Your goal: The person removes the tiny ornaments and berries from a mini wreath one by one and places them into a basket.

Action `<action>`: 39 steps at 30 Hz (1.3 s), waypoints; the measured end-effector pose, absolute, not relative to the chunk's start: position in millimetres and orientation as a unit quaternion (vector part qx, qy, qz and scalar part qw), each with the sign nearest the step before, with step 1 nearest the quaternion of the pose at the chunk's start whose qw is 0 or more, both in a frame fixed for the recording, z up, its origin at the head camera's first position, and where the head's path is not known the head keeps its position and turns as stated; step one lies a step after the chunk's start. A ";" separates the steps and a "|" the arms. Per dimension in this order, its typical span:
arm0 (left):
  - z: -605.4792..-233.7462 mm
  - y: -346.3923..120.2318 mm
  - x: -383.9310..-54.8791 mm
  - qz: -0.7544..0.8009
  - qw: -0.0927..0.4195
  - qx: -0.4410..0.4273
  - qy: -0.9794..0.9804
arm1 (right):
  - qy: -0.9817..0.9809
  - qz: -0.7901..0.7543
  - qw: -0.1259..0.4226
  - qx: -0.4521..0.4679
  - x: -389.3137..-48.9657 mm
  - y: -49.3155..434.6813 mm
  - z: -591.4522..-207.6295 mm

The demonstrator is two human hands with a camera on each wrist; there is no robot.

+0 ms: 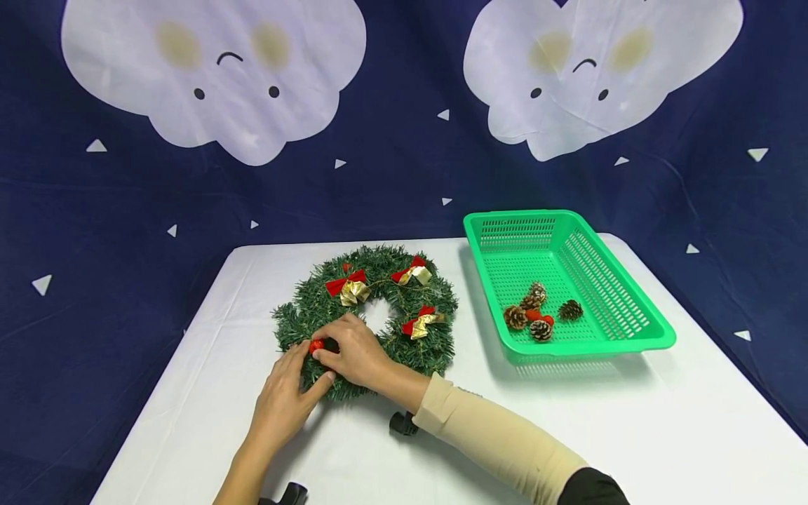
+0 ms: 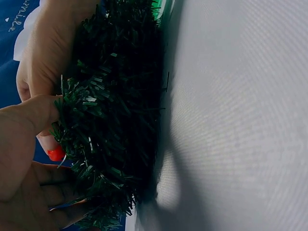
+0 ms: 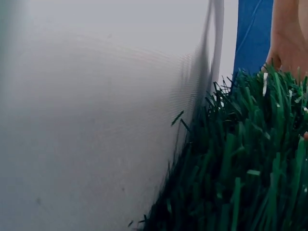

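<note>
A green artificial wreath (image 1: 379, 261) lies on the white table, with red-and-gold bows (image 1: 419, 324) tied on it. On its near left part my right hand (image 1: 356, 354) pinches a small red ball ornament (image 1: 316, 346) between thumb and fingers. My left hand (image 1: 284, 400) rests on the wreath's outer left edge, its fingers extended beside the ball. The left wrist view shows the red ornament (image 2: 56, 154) at the wreath's tinsel needles (image 2: 106, 120), with the left thumb and fingers touching those needles. The right wrist view holds mostly needles (image 3: 240, 163); the pinch is hidden there.
A green plastic basket (image 1: 621, 280) stands right of the wreath, holding several pine cones (image 1: 571, 310) and a red ornament (image 1: 533, 315). Black wrist-camera parts (image 1: 402, 423) show below the right wrist. Behind the table (image 1: 189, 421) hangs a dark blue cloth (image 1: 404, 175) with clouds.
</note>
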State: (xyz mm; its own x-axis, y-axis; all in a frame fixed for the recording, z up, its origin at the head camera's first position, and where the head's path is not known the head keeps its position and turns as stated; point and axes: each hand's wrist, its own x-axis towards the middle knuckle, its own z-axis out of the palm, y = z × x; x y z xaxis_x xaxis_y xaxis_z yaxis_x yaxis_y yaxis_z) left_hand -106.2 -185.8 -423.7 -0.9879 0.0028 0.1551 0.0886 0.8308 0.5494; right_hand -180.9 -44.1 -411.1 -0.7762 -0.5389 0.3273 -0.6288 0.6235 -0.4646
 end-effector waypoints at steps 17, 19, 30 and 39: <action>-422.2 -184.6 -106.9 -0.290 0.064 -0.019 -0.955 | -0.866 0.386 0.065 0.312 -177.6 -26.5 -391.6; -422.2 -184.4 -106.7 -0.291 0.061 -0.017 -0.955 | -0.863 0.394 0.062 0.310 -176.9 -23.8 -390.2; -420.6 -185.3 -105.9 -0.293 0.056 -0.014 -0.954 | -0.850 0.429 0.058 0.301 -176.7 -1.3 -374.0; -419.7 -185.3 -106.1 -0.294 0.058 -0.014 -0.954 | -0.833 0.453 0.089 0.303 -177.8 20.3 -360.5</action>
